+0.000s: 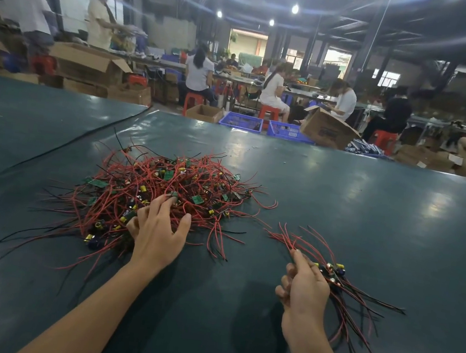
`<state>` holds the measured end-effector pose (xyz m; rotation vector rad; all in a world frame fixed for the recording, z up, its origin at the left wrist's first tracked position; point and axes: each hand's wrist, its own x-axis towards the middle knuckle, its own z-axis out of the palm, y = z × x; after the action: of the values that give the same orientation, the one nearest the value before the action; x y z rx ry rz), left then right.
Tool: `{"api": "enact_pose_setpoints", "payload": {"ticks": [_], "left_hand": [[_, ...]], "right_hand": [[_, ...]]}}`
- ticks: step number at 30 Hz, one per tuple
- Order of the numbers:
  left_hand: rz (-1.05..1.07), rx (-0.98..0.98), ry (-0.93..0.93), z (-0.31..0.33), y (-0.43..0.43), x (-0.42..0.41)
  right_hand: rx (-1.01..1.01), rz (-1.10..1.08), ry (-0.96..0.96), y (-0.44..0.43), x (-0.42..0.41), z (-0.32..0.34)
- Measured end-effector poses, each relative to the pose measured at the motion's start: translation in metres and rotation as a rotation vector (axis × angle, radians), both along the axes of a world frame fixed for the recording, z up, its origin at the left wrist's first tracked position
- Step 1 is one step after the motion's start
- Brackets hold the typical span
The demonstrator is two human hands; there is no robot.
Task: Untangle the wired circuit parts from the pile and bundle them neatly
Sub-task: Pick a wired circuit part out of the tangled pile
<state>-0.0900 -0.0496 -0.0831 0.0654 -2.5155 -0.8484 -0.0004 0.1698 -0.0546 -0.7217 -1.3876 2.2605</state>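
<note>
Your right hand [305,284] had its fingers curled round a bundle [339,278] of freed parts. It gripped where the small boards cluster, so the thin leads fanned out loose above your knuckles and down past your wrist. Holding at that knot was probably meant to keep the heads lined up. The bundle was just right of the pile [166,186], apart from it and low over the table [339,203].

Your left hand [158,234] lay on the pile's near edge, with fingers spread and half bent, fingertips on a small green board [174,195] and the thumb down among the wires. Whether it had truly closed on one part I cannot tell. It looked placed to single out the next piece.

The pile was a springy mound of slim red and black insulated wire, flat green boards and stubby yellow and dark cylinders. The table's dark green sheet was smooth and faintly glossy, so wires should have slid across it easily
</note>
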Motion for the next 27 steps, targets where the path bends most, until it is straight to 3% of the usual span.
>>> {"api": "enact_pose_setpoints", "payload": {"ticks": [10, 14, 19, 24, 27], "left_hand": [[-0.113, 0.263, 0.383, 0.022, 0.001, 0.025], [-0.301, 0.185, 0.525, 0.025, 0.015, 0.041], [-0.543, 0.029, 0.611, 0.024, 0.043, 0.067], [-0.833, -0.075, 0.596, 0.022, 0.065, 0.088], [-0.838, -0.051, 0.604, 0.022, 0.066, 0.089]], "right_hand": [[0.010, 0.004, -0.003, 0.000, 0.003, 0.001], [0.061, 0.047, 0.014, -0.004, 0.002, 0.001], [0.225, 0.301, 0.006, -0.021, 0.007, 0.004], [0.108, 0.399, 0.038, -0.030, 0.008, 0.005], [0.125, 0.391, -0.006, -0.027, 0.009, 0.005]]}}
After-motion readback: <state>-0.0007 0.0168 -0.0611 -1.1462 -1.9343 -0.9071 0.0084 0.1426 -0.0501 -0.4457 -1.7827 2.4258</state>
